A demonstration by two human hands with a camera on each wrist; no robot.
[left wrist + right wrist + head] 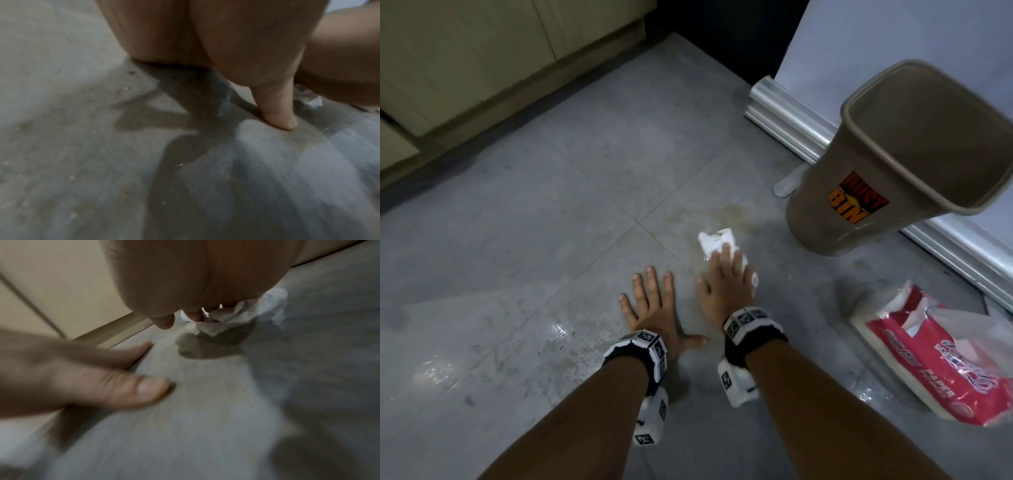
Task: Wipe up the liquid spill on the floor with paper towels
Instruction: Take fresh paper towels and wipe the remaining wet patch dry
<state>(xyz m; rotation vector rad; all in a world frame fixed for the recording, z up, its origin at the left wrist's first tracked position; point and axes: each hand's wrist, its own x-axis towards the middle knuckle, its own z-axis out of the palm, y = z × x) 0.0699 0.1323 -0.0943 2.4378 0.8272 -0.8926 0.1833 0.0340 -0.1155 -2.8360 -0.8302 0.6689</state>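
Note:
A yellowish spill (736, 212) stains the grey tile floor just left of the bin. My right hand (722, 270) lies on a crumpled white paper towel (717, 241) at the near edge of the stain, fingers stretched over it and pressing it down. The right wrist view shows the towel (257, 309) bunched under the fingertips. My left hand (650, 301) rests flat on the floor beside the right one, fingers spread, holding nothing. Its thumb (275, 113) touches the tile in the left wrist view.
A brown dustbin (849, 113) stands open-topped to the right of the spill, against a pale metal-edged panel. An opened red paper towel pack (945, 359) lies at lower right. Beige cabinets (482, 51) run along the far left. Wet glints (558, 332) show on the floor left of my arms.

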